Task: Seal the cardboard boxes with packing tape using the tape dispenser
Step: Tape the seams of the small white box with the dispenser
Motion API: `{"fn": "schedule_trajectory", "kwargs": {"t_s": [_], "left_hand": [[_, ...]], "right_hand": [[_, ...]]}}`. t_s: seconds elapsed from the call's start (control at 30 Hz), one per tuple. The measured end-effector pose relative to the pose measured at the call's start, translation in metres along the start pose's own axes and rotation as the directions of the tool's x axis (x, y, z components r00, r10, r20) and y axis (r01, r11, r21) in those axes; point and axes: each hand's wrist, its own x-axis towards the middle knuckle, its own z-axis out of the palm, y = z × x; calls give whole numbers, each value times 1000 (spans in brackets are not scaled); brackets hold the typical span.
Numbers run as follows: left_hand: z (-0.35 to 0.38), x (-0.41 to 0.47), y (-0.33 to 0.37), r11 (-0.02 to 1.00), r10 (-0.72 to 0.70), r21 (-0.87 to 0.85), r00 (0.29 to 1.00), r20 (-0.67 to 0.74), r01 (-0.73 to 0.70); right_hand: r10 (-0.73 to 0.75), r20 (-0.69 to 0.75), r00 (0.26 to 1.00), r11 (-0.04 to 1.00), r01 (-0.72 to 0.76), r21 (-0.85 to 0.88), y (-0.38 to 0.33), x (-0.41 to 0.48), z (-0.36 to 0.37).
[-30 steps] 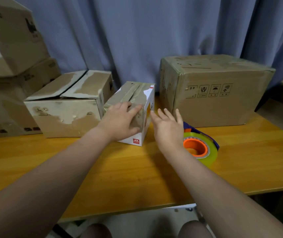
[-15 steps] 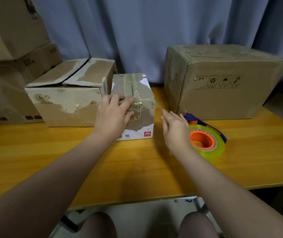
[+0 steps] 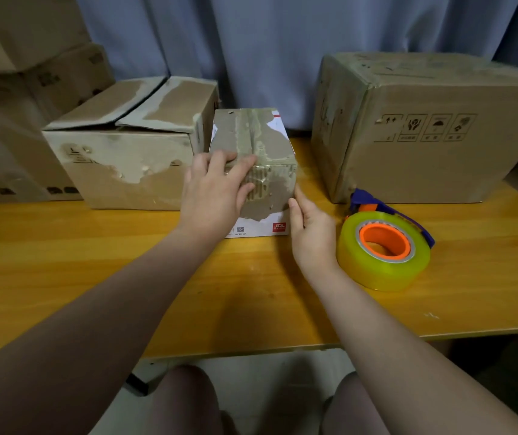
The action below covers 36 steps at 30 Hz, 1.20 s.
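Cardboard small box (image 3: 262, 146), top front edge gripped by left hand (image 3: 213, 196) | right hand (image 3: 311, 233), fingers straight, touched its front corner | tape dispenser (image 3: 377, 266) lay just beside that hand.

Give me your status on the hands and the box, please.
Left hand grips top edge of small taped brown cardboard box; right hand open, touching its right corner. Blue-orange tape dispenser idle. Nothing obstructing.
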Motion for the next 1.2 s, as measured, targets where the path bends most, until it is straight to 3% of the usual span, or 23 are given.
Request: {"fn": "schedule_trajectory", "kwargs": {"t_s": [0.1,0.17,0.23,0.27,0.4,0.43,0.57,0.7,1.03,1.2], "left_hand": [[0,0,1,1000,-2,4,1000,-14,2],[1,-1,1,1000,-3,5,1000,-20,4],[1,0,1,1000,-7,3,1000,-18,7],[1,0,1,1000,-8,3,1000,-14,8],[1,0,0,1000,0,-8,1000,-11,0],[1,0,-1,1000,4,-8,1000,-13,-4],[-1,1,-5,999,28,-34,999,-23,-29],[-1,3,-10,996,52,-74,998,-32,-54],[4,8,-17,983,48,-174,999,-14,-50],[6,9,-20,975,63,-212,998,-22,-66]], "right_hand": [[17,130,991,1000,-16,-4,2,3,-5],[36,245,969,976,-87,198,-4,9,-10],[42,358,933,885,-202,421,-10,10,-12],[44,418,907,869,-241,431,-11,9,-13],[82,608,789,952,-243,186,3,-6,-17],[83,610,788,969,-207,136,8,-3,-21],[48,419,907,998,-29,-51,10,29,-44],[-50,496,867,999,38,34,-6,53,-49],[-163,560,812,969,237,-62,-5,85,-36],[-165,504,848,974,222,-54,-6,82,-22]]}}
